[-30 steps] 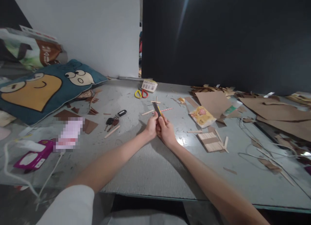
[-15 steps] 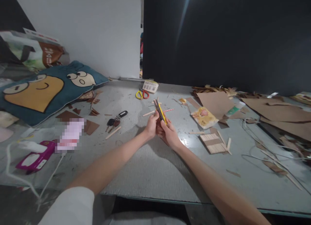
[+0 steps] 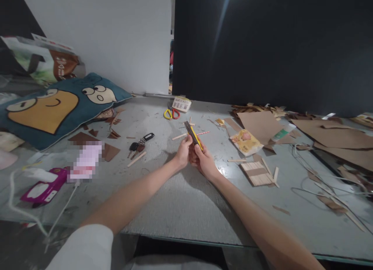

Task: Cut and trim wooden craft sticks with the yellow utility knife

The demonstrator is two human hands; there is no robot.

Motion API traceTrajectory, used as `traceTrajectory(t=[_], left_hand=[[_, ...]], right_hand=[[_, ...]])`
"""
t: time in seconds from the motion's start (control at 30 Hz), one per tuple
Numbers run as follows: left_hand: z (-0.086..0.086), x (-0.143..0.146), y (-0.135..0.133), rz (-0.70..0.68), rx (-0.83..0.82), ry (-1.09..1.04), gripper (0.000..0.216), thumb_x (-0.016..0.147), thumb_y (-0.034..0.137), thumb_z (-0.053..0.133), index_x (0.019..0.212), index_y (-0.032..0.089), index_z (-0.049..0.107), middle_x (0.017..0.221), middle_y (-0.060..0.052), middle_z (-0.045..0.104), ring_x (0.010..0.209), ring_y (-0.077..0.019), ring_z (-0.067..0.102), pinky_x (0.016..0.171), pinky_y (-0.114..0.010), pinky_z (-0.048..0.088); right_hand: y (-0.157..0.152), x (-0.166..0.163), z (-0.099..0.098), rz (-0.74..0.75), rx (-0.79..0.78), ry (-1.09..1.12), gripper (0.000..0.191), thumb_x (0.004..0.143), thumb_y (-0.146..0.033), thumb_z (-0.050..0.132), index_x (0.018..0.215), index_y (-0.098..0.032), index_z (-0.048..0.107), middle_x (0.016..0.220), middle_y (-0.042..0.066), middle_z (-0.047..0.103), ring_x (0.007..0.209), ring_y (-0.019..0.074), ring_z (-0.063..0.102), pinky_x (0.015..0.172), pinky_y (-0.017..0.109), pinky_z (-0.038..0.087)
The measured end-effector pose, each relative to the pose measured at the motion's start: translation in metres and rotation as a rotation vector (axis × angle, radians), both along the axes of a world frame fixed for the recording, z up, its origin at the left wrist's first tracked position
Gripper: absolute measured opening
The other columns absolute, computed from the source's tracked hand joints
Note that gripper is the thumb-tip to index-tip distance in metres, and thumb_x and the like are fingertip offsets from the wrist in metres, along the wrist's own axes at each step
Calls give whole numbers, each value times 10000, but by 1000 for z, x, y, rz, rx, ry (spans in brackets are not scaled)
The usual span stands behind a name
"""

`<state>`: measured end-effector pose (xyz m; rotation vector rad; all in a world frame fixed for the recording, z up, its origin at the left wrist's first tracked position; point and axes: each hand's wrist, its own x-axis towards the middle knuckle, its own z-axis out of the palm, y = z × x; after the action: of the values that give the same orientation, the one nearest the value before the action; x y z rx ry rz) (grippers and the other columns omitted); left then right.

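It looks like a small craft workspace: the grey counter carries brown card sheets, bundled wooden sticks, scissors and scattered offcuts (a cartoon cushion lends a homelier note), with plain panels behind.

Slim black-and-yellow tool; slanted; gripped in both hands' fingers.

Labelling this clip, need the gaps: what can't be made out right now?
All in the head view:
Black-and-yellow tool: grip beneath it hidden by the left hand and right hand.
Pink rectangular item: surface detail lost to pixelation.
Teal pillow: left end cut off by the picture's edge.
Yellow packet: print too small to read.
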<state>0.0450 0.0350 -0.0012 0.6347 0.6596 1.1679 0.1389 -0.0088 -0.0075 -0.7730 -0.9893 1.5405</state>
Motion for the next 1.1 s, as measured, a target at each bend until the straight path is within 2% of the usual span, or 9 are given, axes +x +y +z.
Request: traceTrajectory(t=[0.3, 0.43, 0.5, 0.53, 0.6, 0.67, 0.77, 0.97, 1.1], left_hand=[[9, 4, -3, 5, 84, 151, 385, 945, 563, 674, 862, 187, 644, 817, -66, 743, 836, -236, 756, 745, -312, 581], [20, 3, -9, 76, 162, 327, 188, 973, 378, 662, 906, 203, 660, 917, -49, 720, 1028, -229, 704, 943, -336, 540], [24, -5, -25, 105, 221, 450, 41, 951, 237, 661, 976, 214, 685, 1019, -52, 709, 1154, -239, 645, 1078, -384, 472], [25, -11, -37, 102, 280, 543, 86, 931, 169, 654, 992, 208, 700, 1094, -72, 704, 1215, -255, 611, 1142, -419, 420], [26, -24, -67, -5, 664, 1099, 250, 956, 146, 573, 1158, 212, 706, 1255, -110, 667, 1284, -301, 572, 1176, -526, 380], [23, -35, -95, -80, 893, 1489, 388, 1003, 184, 519, 1369, 200, 646, 1323, -159, 630, 1293, -346, 566, 1131, -590, 411], [16, -42, -118, -162, 1045, 1761, 458, 1047, 238, 484, 1491, 195, 584, 1448, -221, 564, 1379, -403, 513, 1126, -643, 400], [8, -52, -104, -260, 1150, 1695, 447, 1075, 325, 462, 1487, 237, 612, 1568, -200, 497, 1452, -413, 453, 1166, -660, 368], [12, -73, -87, -292, 1148, 1576, 484, 1064, 325, 490, 1540, 284, 564, 1578, -166, 486, 1448, -366, 459, 1169, -599, 414]], right_hand=[[-1, -3, 3, -25, -26, -4, 685, 706, -712, 844, 1120, -285, 505, 560, -152, 319, 414, 75, 251, 405, 206, 201], [3, 14, 16, -98, 0, -63, 620, 716, -749, 818, 907, -254, 497, 554, -134, 311, 421, 70, 274, 403, 217, 222], [5, 33, 27, -171, 108, -141, 547, 792, -709, 783, 991, -266, 531, 554, -136, 333, 414, 78, 293, 402, 216, 260], [5, 44, 32, -217, 180, -199, 502, 842, -661, 763, 1092, -285, 544, 563, -133, 373, 418, 87, 319, 403, 214, 284], [3, 65, 41, -276, 281, -329, 454, 916, -593, 710, 1236, -314, 550, 586, -118, 457, 430, 97, 377, 397, 211, 317], [-2, 83, 44, -292, 331, -436, 409, 962, -555, 663, 1274, -305, 577, 545, -122, 471, 393, 91, 373, 379, 206, 322], [-10, 98, 41, -356, 372, -517, 324, 981, -507, 666, 1164, -240, 671, 488, -109, 482, 357, 83, 429, 362, 198, 315], [-20, 98, 32, -531, 404, -452, 322, 865, -484, 832, 1020, -224, 721, 518, -84, 563, 354, 117, 551, 364, 242, 442], [-24, 96, 34, -552, 404, -505, 335, 842, -488, 856, 963, -214, 706, 470, -88, 537, 314, 123, 517, 328, 254, 411]])
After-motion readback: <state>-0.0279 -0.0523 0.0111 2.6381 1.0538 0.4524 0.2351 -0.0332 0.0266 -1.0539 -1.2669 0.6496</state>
